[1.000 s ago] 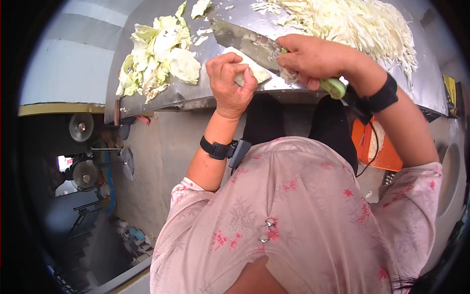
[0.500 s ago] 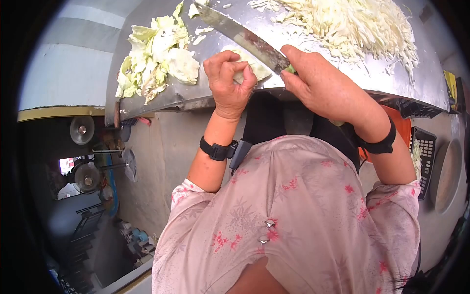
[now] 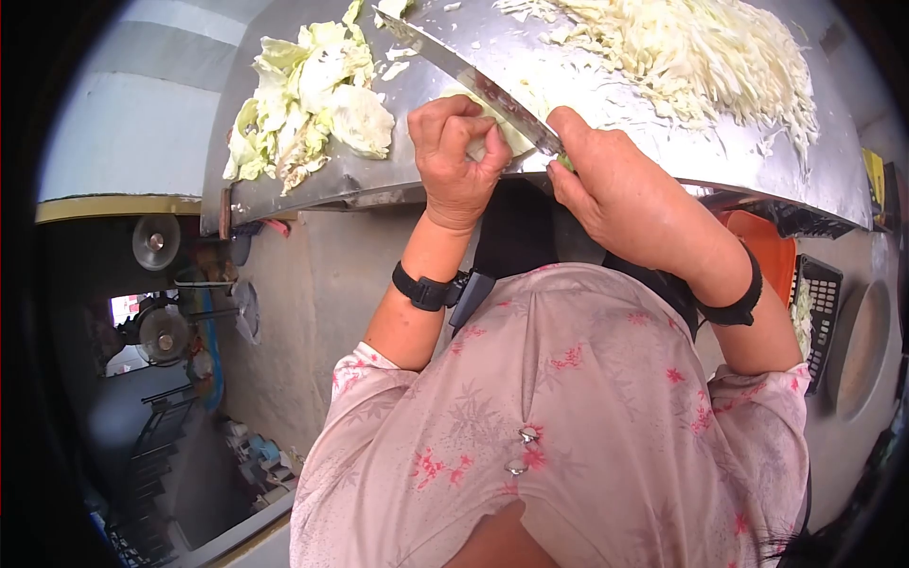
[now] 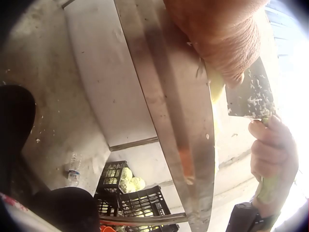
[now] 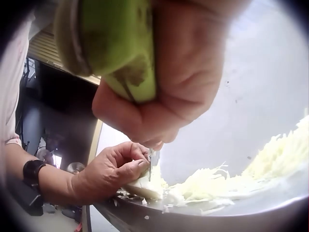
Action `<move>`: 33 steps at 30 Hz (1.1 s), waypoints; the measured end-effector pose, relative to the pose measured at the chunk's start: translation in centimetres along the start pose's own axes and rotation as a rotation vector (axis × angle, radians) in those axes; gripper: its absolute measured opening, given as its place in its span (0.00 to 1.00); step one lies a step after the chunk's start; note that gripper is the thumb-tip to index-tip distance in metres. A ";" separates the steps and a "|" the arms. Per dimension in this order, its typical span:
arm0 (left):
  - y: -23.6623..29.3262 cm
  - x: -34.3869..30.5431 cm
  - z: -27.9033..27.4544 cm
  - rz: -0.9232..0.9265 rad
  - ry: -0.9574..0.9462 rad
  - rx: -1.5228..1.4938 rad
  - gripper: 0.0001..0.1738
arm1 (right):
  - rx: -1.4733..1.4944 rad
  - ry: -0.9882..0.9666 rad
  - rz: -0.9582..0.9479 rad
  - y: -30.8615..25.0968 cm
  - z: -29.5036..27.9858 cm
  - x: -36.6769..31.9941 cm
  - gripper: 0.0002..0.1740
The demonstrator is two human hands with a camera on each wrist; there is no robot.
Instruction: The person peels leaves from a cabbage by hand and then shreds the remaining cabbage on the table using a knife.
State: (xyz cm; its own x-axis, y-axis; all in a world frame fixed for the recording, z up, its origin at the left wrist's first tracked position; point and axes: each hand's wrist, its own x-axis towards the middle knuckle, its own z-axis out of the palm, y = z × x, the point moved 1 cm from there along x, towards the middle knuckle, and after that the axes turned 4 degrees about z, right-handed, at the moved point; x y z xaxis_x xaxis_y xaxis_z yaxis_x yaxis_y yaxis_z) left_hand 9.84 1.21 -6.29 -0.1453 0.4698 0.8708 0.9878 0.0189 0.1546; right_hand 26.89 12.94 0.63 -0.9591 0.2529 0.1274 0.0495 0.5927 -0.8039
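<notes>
Curled fingers of my left hand (image 3: 456, 168) press on a pale cabbage piece (image 3: 519, 142) near the metal table's front edge. My right hand (image 3: 620, 180) grips a broad cleaver (image 3: 478, 83) by its green handle (image 5: 123, 53). In the head view the blade slants up and left, just past the left knuckles. Seen from the right wrist, its narrow edge stands upright beside the left fingertips, at the cut end of the cabbage (image 5: 147, 189). The left hand hides much of the piece. Shredded cabbage (image 3: 696, 71) is heaped on the right, loose outer leaves (image 3: 308, 104) on the left.
The metal table (image 3: 445, 43) has scattered cabbage bits on it. An orange container (image 3: 765, 244), a black crate (image 3: 822, 308) and a round basin (image 3: 864, 350) are low at the right. Below the table, crates (image 4: 145, 203) hold whole cabbages; a plastic bottle (image 4: 74, 169) is on the floor.
My right hand has rolled over, turning the cleaver from broad side showing to nearly on edge, and its tip has shifted up and left. My left hand keeps its place at the cabbage.
</notes>
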 end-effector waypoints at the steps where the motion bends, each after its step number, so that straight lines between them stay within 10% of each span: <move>1: 0.0 0.0 0.0 0.002 0.001 0.006 0.10 | -0.010 -0.004 0.004 -0.1 0.3 -0.1 0.12; 11: -0.1 0.3 0.0 -0.004 0.007 -0.010 0.08 | -0.026 -0.022 -0.118 0.6 -0.6 -0.3 0.11; 24: -0.1 0.3 0.1 -0.014 0.016 -0.031 0.07 | 0.075 -0.412 0.475 -3.7 -6.3 1.3 0.11; 33: -0.2 0.2 -0.1 -0.010 0.020 -0.002 0.07 | -0.042 -0.427 0.353 -3.5 -5.9 3.7 0.12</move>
State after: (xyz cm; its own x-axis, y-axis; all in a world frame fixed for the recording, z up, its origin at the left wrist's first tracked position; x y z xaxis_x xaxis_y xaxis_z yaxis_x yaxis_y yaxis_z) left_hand 9.65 1.21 -6.13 -0.1560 0.4516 0.8785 0.9862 0.0211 0.1642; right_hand 24.77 16.35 7.32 -0.9096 0.1143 -0.3996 0.3912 0.5601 -0.7302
